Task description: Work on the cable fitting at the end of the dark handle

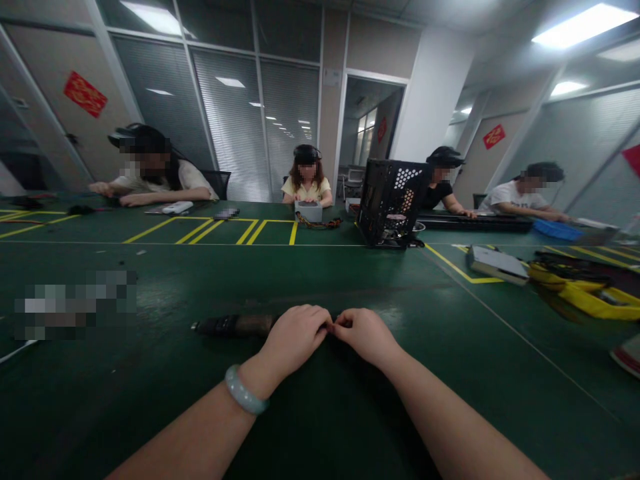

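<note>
An electric screwdriver (239,326), dark with a brownish grip, lies on the green table with its bit pointing left. My left hand (299,333) rests at its rear end and hides that part; a pale green bangle sits on this wrist. My right hand (367,335) meets the left one, and the fingertips of both are pinched together. Whatever they pinch is too small and too hidden to make out. Some dark part shows just behind the fingers.
An open black computer case (393,203) stands ahead on the right. Beyond it several people sit working. A silver metal box (497,264) and a yellow basket (597,300) with cables lie at the right. One person opposite handles a grey power supply (308,211). Yellow tape (195,231) marks the tabletop.
</note>
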A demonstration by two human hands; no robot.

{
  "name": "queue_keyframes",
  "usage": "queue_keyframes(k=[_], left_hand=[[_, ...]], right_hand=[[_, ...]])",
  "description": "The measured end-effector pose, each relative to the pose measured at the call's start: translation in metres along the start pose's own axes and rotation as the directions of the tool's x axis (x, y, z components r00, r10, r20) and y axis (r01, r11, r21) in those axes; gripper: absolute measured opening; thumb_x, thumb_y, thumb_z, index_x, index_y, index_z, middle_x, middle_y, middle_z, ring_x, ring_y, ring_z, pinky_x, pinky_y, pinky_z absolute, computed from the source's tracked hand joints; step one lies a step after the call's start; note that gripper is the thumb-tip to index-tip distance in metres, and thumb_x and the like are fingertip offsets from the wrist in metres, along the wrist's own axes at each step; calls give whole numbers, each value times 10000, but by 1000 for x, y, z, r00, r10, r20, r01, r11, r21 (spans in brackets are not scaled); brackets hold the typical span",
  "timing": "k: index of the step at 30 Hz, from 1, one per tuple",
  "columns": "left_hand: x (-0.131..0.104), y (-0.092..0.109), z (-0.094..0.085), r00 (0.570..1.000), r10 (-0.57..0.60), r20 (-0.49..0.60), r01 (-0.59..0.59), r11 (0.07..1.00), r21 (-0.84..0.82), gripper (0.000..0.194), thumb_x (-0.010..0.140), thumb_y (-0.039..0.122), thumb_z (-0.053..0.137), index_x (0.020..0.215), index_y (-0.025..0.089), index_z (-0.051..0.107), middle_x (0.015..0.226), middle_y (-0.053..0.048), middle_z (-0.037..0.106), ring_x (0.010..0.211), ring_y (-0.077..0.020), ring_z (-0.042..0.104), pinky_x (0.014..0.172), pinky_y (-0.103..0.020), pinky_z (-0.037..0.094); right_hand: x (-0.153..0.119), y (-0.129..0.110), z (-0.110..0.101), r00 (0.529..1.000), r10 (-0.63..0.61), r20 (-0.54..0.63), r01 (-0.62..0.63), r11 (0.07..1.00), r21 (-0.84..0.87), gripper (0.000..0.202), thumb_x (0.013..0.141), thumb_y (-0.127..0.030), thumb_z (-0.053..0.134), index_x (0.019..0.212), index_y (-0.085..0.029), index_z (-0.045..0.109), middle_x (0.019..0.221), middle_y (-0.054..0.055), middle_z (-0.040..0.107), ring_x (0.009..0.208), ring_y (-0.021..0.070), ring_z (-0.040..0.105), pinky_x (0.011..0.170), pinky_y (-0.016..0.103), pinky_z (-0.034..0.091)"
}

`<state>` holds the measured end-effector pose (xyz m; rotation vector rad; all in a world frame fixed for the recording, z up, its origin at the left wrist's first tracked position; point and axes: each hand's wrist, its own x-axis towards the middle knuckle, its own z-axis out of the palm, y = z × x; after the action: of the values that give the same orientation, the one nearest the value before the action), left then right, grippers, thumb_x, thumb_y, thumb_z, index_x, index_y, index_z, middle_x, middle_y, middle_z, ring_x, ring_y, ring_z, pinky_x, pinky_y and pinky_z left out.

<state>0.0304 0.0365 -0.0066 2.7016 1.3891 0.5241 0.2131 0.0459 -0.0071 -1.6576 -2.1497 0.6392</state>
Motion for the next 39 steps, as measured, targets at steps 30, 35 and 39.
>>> queue_keyframes(k=[30,35,39], left_hand=[[-1,-4,2,999,9,-39,-10,999,-30,56,881,218,559,930,238,576,917,14,620,878,-183,570,767,-324,420],[-1,-5,3,999,23,-38,-24,999,-41,74,886,215,548,942,245,586,945,18,622,895,-181,569,784,-324,416],[-2,-6,4,999,37,-39,-39,998,-56,103,889,207,543,967,259,587,971,21,624,910,-181,572,802,-329,410]], right_hand=[[5,14,-1,993,-53,107,32,981,193,151,790,-330,678,880,-236,757,862,-6,738,770,159,653,672,235,426],[4,12,-4,996,-34,87,17,981,193,146,780,-339,689,864,-253,771,888,-12,745,792,164,658,682,235,424],[5,12,-4,996,-36,81,21,983,182,153,779,-355,690,856,-253,774,895,-9,745,785,167,657,686,238,425]])
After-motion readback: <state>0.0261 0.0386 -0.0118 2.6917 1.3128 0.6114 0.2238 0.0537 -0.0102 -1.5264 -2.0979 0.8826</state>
